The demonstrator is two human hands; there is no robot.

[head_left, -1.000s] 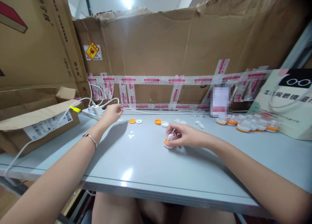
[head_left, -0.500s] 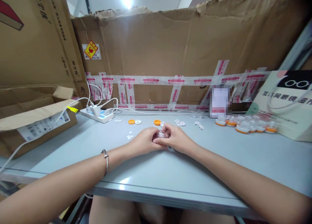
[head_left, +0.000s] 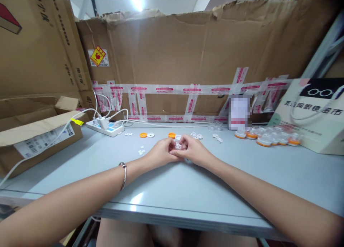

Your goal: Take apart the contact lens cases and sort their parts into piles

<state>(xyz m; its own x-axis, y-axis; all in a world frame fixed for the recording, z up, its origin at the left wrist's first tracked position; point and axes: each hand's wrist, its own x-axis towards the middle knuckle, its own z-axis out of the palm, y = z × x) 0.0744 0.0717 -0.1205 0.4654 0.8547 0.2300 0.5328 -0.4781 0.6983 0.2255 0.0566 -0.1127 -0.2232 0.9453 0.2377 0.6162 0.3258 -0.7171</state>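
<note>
My left hand [head_left: 160,150] and my right hand [head_left: 195,150] meet over the middle of the table, fingers curled around a small clear plastic piece [head_left: 178,145] with white parts in it. Fingers partly cover it, so its full shape is hidden. Just beyond the hands lie an orange round cap [head_left: 171,135] and a white round cap [head_left: 177,137]. Left of these sits another pair, an orange cap [head_left: 143,135] and a white cap [head_left: 151,135]. Small white discs [head_left: 141,152] lie left of my left hand. White openwork pieces [head_left: 196,135] lie beyond my right hand.
Several round clear-topped cases [head_left: 264,139] cluster at right, before a paper bag [head_left: 317,129]. A phone-like upright object [head_left: 238,112], its face blurred, leans on a large carton [head_left: 166,46]. A power strip [head_left: 106,128] and an open box [head_left: 48,136] stand at left.
The view has shifted slightly. My left forearm and its bracelet have moved a little to the right. Both hands keep hold of the clear piece, which shows slightly more between the fingers.
</note>
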